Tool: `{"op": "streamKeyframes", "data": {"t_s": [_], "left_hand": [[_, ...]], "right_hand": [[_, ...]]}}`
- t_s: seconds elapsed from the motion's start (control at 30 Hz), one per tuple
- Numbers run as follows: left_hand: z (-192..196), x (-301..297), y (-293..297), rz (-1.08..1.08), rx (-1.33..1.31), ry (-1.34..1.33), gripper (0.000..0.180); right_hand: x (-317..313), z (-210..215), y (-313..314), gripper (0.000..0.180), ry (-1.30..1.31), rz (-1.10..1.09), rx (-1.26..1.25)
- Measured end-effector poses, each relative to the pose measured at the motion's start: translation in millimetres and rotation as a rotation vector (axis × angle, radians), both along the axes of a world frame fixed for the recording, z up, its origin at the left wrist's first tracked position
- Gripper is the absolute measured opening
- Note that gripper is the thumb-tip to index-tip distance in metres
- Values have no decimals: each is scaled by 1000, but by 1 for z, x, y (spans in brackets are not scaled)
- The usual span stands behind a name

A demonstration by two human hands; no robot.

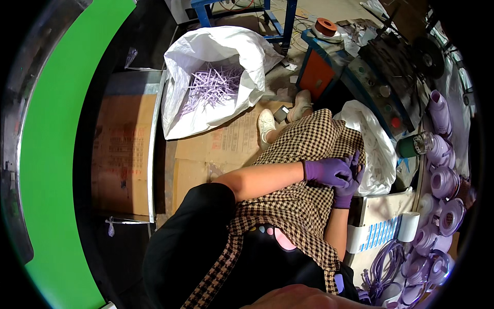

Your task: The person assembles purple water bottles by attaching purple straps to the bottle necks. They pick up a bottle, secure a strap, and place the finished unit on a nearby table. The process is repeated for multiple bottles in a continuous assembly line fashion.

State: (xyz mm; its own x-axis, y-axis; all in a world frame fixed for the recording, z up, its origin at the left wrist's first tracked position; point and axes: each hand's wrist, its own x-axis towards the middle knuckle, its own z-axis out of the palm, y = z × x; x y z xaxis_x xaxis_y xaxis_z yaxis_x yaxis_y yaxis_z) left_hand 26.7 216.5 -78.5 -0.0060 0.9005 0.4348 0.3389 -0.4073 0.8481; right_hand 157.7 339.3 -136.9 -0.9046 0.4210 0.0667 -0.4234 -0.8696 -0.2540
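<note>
Both my hands wear purple gloves and meet over my lap, on the checked brown-and-black apron. My left hand is closed, its curled fingers pressed against the right hand; anything between them is hidden. Partly behind it, my right hand has fingers stretched out toward the far side, and no held object shows there. Just past the hands, a white sack leans against the apron's right side.
A white woven bag of thin purple sticks stands ahead on flattened cardboard. At left runs a green belt beside a cardboard-lined metal tray. Purple round parts and looped purple strips crowd the right, below a machine.
</note>
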Motion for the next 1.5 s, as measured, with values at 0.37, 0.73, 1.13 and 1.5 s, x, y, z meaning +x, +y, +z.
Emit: {"op": "streamKeyframes", "data": {"t_s": [0.37,0.73,1.13,1.5], "left_hand": [[63,-21,-55,122,256,-539,15],[-125,-126,-457,1739,172,-1338,14],[-157,-172,-710,2119,-211,-1522,48],[-167,-200,-700,2193,-1321,-435,28]], "right_hand": [[-3,7,-1,62,63,126,-36],[-1,19,-7,62,137,214,-17],[-2,12,5,56,112,203,5],[-8,11,-3,58,46,147,33]]}}
